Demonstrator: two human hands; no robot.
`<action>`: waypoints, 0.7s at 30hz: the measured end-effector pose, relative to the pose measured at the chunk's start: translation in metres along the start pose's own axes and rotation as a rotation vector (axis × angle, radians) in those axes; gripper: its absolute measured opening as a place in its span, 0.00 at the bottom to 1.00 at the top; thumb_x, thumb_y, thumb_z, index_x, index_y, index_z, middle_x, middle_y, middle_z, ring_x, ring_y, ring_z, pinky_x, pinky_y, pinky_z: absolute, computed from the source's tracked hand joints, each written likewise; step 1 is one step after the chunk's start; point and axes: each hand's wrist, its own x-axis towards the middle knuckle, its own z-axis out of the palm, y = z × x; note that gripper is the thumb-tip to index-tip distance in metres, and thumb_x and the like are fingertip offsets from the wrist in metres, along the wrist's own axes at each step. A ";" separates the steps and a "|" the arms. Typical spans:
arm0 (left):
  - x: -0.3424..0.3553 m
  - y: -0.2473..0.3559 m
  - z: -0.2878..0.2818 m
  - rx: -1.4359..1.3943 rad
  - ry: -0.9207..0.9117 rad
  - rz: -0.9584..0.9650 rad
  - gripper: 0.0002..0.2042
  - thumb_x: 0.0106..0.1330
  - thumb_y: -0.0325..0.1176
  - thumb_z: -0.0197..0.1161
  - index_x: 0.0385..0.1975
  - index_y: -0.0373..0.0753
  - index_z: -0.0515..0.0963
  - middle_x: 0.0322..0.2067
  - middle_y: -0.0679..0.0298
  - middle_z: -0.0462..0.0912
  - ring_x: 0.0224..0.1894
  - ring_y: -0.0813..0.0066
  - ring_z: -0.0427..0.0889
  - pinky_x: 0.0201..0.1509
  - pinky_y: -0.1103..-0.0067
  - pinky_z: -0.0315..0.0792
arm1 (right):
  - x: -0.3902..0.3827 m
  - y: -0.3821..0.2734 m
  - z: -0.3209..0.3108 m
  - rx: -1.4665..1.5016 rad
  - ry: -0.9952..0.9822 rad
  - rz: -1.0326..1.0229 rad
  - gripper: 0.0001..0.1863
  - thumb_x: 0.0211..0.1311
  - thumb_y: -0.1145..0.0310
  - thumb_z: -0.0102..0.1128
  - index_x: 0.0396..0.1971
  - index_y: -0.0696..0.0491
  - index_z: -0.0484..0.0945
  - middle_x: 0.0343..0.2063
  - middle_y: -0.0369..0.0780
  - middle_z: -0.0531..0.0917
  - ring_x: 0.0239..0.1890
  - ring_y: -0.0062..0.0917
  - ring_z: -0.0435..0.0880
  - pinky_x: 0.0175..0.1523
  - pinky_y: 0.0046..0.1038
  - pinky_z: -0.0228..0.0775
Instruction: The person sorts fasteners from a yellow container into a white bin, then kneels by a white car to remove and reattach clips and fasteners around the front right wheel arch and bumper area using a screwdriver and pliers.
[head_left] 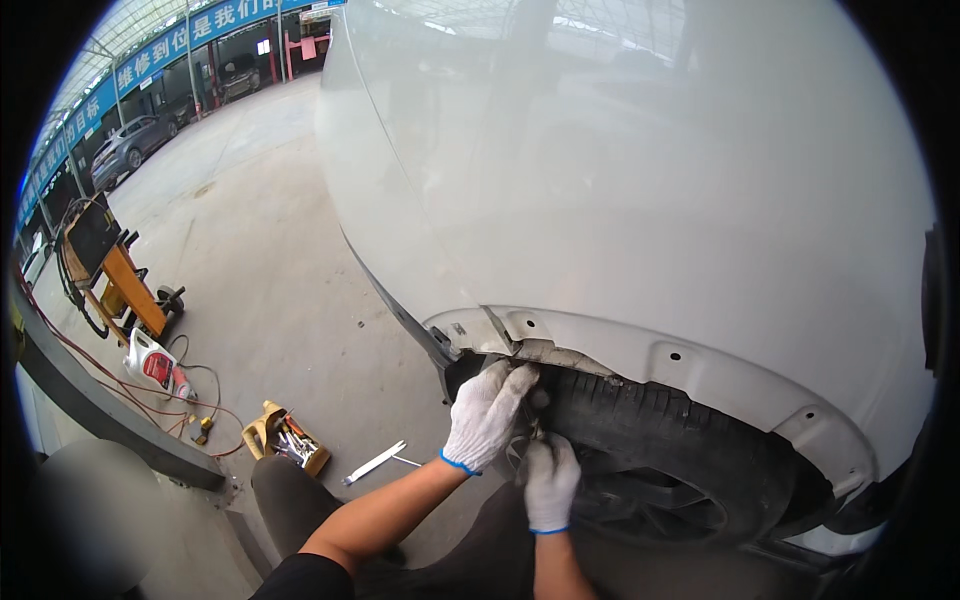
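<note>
My left hand point(486, 415), in a white knit glove with a blue cuff, reaches to the front end of the wheel arch on a white car's fender point(640, 200). Its fingers curl together against the arch edge beside a torn-looking strip of lining point(565, 355); what they grip is hidden. Lower and to the right, my right hand point(551, 482), gloved alike, has its fingertips pinched in front of the tyre point(650, 420). A small thing seems to be between those fingertips, too small to name. The wheel rim point(650, 505) lies right of this hand.
On the floor to the left are a white flat bar-shaped tool point(375, 463), a yellow container of tools point(290, 440) and a white-and-red jug point(155, 365). Red hoses and cables point(215, 400) trail near a grey post point(110, 410). Beyond stands an orange-and-black cart point(125, 280).
</note>
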 end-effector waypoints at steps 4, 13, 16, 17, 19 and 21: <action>-0.004 0.004 -0.002 0.076 0.006 0.011 0.19 0.73 0.45 0.54 0.38 0.31 0.79 0.28 0.51 0.83 0.31 0.64 0.82 0.37 0.71 0.73 | -0.002 0.014 0.009 -0.023 0.112 -0.089 0.15 0.67 0.60 0.59 0.36 0.59 0.78 0.16 0.35 0.73 0.11 0.21 0.68 0.17 0.22 0.59; -0.001 -0.010 -0.002 0.142 0.040 0.084 0.17 0.74 0.44 0.54 0.36 0.33 0.77 0.26 0.48 0.80 0.31 0.48 0.80 0.35 0.65 0.72 | 0.003 0.016 0.005 -0.051 0.128 -0.232 0.14 0.63 0.64 0.63 0.38 0.61 0.77 0.19 0.37 0.77 0.16 0.25 0.75 0.24 0.28 0.70; -0.002 -0.009 -0.004 0.179 0.046 0.086 0.18 0.74 0.45 0.53 0.35 0.33 0.77 0.26 0.48 0.79 0.32 0.46 0.80 0.35 0.64 0.71 | -0.006 0.012 0.017 -0.563 0.317 -0.579 0.15 0.60 0.73 0.64 0.44 0.65 0.77 0.30 0.42 0.85 0.31 0.28 0.85 0.42 0.31 0.78; -0.003 -0.010 -0.005 0.197 0.046 0.083 0.18 0.74 0.45 0.53 0.35 0.33 0.76 0.26 0.47 0.79 0.32 0.46 0.79 0.34 0.63 0.71 | -0.004 0.013 0.015 -0.612 0.285 -0.601 0.14 0.60 0.73 0.64 0.44 0.64 0.77 0.30 0.42 0.85 0.31 0.28 0.85 0.42 0.31 0.79; -0.002 -0.010 -0.004 0.219 0.032 0.089 0.19 0.74 0.46 0.52 0.34 0.33 0.76 0.25 0.46 0.78 0.32 0.44 0.78 0.34 0.62 0.70 | 0.002 0.026 0.013 -0.287 0.206 -0.433 0.13 0.64 0.67 0.62 0.41 0.62 0.77 0.26 0.40 0.83 0.23 0.27 0.82 0.33 0.26 0.76; 0.003 -0.009 -0.005 0.284 0.026 0.118 0.19 0.74 0.46 0.52 0.34 0.33 0.76 0.25 0.45 0.77 0.31 0.43 0.78 0.33 0.61 0.69 | 0.013 0.025 -0.012 0.522 -0.199 0.111 0.15 0.67 0.62 0.61 0.39 0.61 0.77 0.23 0.38 0.80 0.17 0.25 0.77 0.27 0.24 0.71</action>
